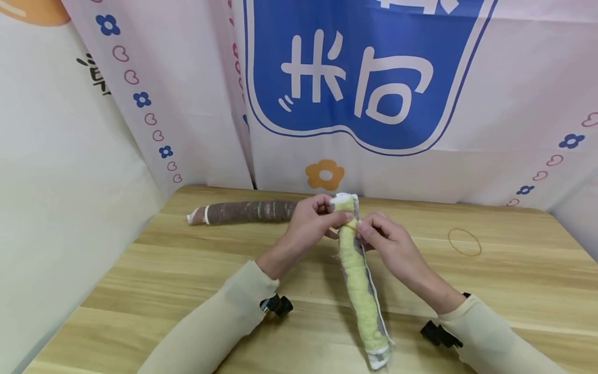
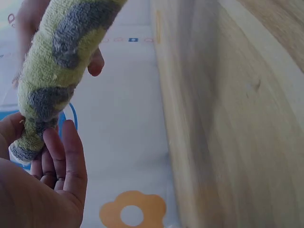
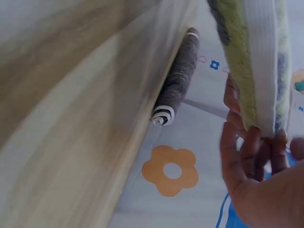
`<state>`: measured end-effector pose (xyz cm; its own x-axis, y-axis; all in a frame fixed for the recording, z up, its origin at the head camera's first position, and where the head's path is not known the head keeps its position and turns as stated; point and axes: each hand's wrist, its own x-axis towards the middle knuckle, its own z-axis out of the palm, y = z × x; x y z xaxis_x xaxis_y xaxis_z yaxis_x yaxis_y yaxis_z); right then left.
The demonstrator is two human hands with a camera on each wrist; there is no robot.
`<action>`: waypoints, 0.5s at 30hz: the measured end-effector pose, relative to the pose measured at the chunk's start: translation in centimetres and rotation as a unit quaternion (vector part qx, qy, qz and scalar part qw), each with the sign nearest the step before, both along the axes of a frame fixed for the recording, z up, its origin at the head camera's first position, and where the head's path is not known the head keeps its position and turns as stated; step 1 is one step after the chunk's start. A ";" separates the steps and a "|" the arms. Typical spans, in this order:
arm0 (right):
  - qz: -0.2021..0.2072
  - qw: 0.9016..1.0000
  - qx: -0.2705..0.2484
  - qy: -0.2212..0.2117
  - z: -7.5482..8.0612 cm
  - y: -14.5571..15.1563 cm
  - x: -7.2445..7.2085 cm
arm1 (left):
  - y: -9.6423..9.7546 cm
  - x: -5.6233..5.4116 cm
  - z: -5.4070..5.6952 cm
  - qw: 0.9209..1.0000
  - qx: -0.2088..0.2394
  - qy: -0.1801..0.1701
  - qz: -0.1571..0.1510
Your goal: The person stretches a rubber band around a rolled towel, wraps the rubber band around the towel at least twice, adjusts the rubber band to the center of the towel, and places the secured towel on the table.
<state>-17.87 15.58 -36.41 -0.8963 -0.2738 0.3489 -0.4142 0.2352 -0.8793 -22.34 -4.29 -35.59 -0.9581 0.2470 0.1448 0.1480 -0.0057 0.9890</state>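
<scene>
A rolled towel, yellow with grey patches and a white edge strip, slants up from the table's near side, its upper end between both hands. My left hand holds it near that end, thumb across the front and fingers behind. A thin yellowish rubber band crosses the roll just below the thumb. My right hand pinches the band at the roll's right edge, fingertips against the towel. In the right wrist view, the right fingers curl at the towel's end, under its white strip.
A brown rolled towel with a white band near its left end lies at the back left, partly behind the left hand. Another rubber band lies flat on the wooden table at the right. A printed cloth hangs behind the table.
</scene>
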 end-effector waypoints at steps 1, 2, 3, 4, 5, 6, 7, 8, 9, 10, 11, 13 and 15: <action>-0.005 1.000 0.005 -0.007 0.1 0.0 0.0 | 0.1 0.1 0.0 1.000 -0.009 0.009 -0.001; -0.009 1.000 0.013 -0.006 0.2 0.0 0.0 | 0.2 0.3 0.1 1.000 -0.018 0.017 -0.003; -0.013 1.000 0.023 0.000 0.2 0.1 0.0 | 0.3 0.4 0.1 0.999 -0.027 0.025 -0.003; -0.016 0.999 0.033 0.007 0.2 0.1 0.0 | 0.3 0.5 0.1 0.999 -0.033 0.032 -0.003; -0.016 0.999 0.039 0.016 0.2 0.2 0.0 | 0.4 0.6 0.2 0.999 -0.035 0.037 -0.002; -0.012 0.999 0.038 0.023 0.2 0.2 0.0 | 0.4 0.6 0.2 0.999 -0.036 0.040 -0.002; -0.006 0.999 0.033 0.027 0.3 0.3 -0.1 | 0.4 0.6 0.2 0.998 -0.036 0.042 -0.001; 0.000 0.999 0.028 0.031 0.3 0.4 -0.1 | 0.4 0.6 0.2 0.998 -0.034 0.043 0.000; 0.007 0.999 0.022 0.033 0.3 0.4 -0.2 | 0.4 0.6 0.2 0.999 -0.031 0.045 -0.001; 0.011 0.999 0.017 0.033 0.3 0.5 -0.2 | 0.4 0.5 0.2 0.999 -0.028 0.045 -0.002; 0.014 0.999 0.014 0.034 0.4 0.6 -0.3 | 0.3 0.5 0.3 0.999 -0.026 0.046 -0.004; 0.017 0.999 0.004 0.032 0.3 0.7 -0.4 | 0.2 0.5 0.3 0.999 -0.023 0.048 -0.007; 0.016 0.999 -0.003 0.032 0.3 0.7 -0.5 | 0.2 0.5 0.4 0.999 -0.023 0.048 -0.009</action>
<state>-18.37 16.29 -36.12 -0.8625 -0.2998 0.4076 -0.4774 0.2154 -0.8519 -21.80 -4.14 -35.19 -0.9353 0.2734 0.2247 0.2433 0.0356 0.9693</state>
